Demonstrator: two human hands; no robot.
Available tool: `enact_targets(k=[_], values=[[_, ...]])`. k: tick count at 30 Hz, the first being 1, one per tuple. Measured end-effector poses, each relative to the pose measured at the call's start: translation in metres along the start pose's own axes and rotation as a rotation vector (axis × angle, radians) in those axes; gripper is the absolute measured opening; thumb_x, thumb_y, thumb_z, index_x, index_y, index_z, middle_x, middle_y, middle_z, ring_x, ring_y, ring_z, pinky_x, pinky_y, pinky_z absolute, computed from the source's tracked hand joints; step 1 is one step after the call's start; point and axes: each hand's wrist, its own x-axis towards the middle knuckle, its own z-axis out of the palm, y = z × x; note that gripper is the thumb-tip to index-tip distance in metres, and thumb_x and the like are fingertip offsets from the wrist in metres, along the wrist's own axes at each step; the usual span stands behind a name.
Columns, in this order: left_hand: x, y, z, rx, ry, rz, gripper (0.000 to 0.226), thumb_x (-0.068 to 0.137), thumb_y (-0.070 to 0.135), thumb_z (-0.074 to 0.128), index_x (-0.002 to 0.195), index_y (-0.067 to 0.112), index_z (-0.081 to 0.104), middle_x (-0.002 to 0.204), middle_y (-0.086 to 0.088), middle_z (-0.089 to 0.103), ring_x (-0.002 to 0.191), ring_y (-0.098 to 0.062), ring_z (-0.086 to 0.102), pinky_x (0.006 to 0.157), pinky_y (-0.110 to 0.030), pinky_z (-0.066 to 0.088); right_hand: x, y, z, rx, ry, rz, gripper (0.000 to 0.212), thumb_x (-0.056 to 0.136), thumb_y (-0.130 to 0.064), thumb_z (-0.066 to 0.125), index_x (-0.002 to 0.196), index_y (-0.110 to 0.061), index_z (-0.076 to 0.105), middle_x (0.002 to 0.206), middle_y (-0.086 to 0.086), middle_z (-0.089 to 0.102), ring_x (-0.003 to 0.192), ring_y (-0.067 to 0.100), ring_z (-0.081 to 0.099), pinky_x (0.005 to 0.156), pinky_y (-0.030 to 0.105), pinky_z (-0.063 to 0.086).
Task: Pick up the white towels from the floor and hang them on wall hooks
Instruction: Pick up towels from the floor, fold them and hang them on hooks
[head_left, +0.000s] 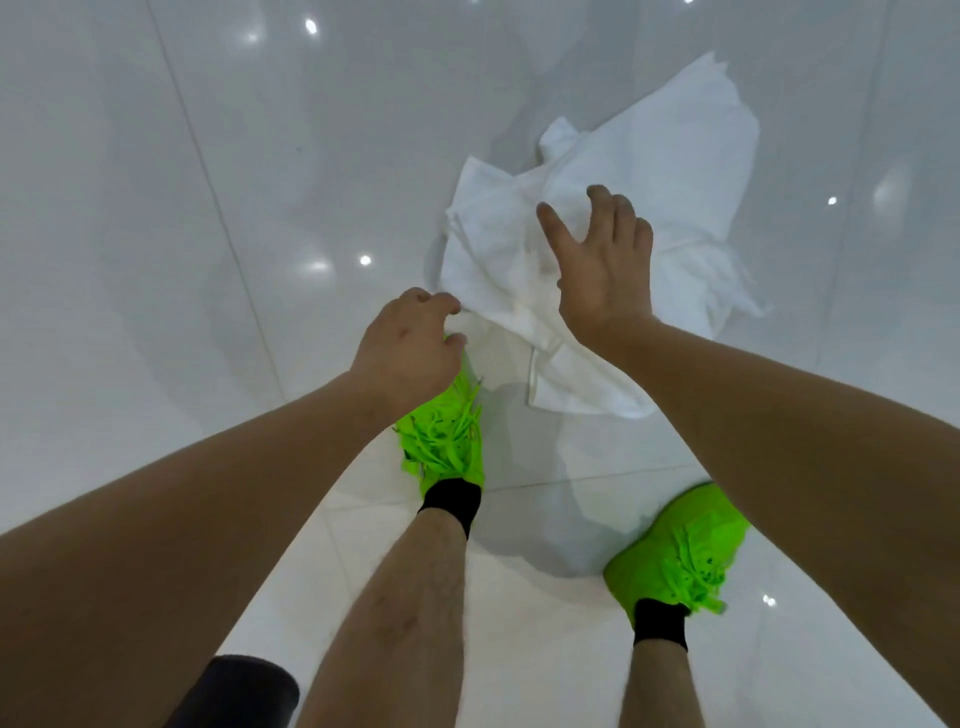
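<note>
A heap of crumpled white towels (649, 171) lies on the glossy white tiled floor, just ahead of my feet. My left hand (410, 345) is at the heap's near left edge, its fingers curled around a fold of towel there. Over the middle of the heap hovers my right hand (602, 260), fingers spread, with nothing in it. Whether its palm touches the cloth I cannot tell. No wall hooks are in view.
My two feet in bright green shoes (447, 441) (675, 551) stand on the tiles close to the towels, the left toe almost under the heap's edge. Shiny floor (208, 208) stretches away to the left and far side.
</note>
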Motion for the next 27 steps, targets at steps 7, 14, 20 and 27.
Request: enact_targets(k=[7, 14, 20, 27], values=[[0.000, 0.004, 0.014, 0.009, -0.016, 0.012, 0.038, 0.092, 0.031, 0.054, 0.129, 0.021, 0.056, 0.127, -0.007, 0.054, 0.118, -0.027, 0.050, 0.098, -0.033, 0.037, 0.002, 0.006, 0.010, -0.029, -0.064, -0.054, 0.037, 0.078, 0.002, 0.050, 0.110, -0.010, 0.063, 0.129, 0.018, 0.048, 0.113, 0.039, 0.044, 0.091, 0.046, 0.037], [-0.025, 0.008, 0.021, 0.030, -0.059, 0.037, 0.039, 0.092, 0.032, 0.055, 0.130, 0.022, 0.055, 0.130, -0.008, 0.052, 0.120, -0.028, 0.050, 0.097, -0.031, 0.037, -0.022, 0.009, 0.003, 0.027, -0.049, -0.068, 0.045, 0.079, 0.001, 0.055, 0.122, -0.012, 0.059, 0.129, 0.016, 0.048, 0.118, 0.035, 0.041, 0.093, 0.041, 0.037], [-0.016, 0.000, 0.040, 0.023, -0.053, 0.036, 0.038, 0.092, 0.031, 0.055, 0.129, 0.022, 0.056, 0.128, -0.006, 0.053, 0.116, -0.026, 0.051, 0.092, -0.028, 0.036, -0.005, -0.006, 0.017, -0.054, -0.044, -0.058, 0.075, 0.081, 0.001, 0.055, 0.145, -0.030, 0.033, 0.159, 0.022, 0.008, 0.146, 0.042, 0.008, 0.115, 0.057, 0.013], [-0.012, -0.011, 0.039, 0.076, -0.079, 0.035, 0.039, 0.092, 0.030, 0.053, 0.130, 0.022, 0.055, 0.127, -0.006, 0.053, 0.115, -0.027, 0.052, 0.091, -0.030, 0.037, -0.003, 0.002, 0.021, 0.022, 0.039, -0.010, 0.047, 0.079, 0.003, 0.043, 0.122, -0.010, 0.059, 0.119, 0.018, 0.052, 0.110, 0.037, 0.044, 0.088, 0.045, 0.038]])
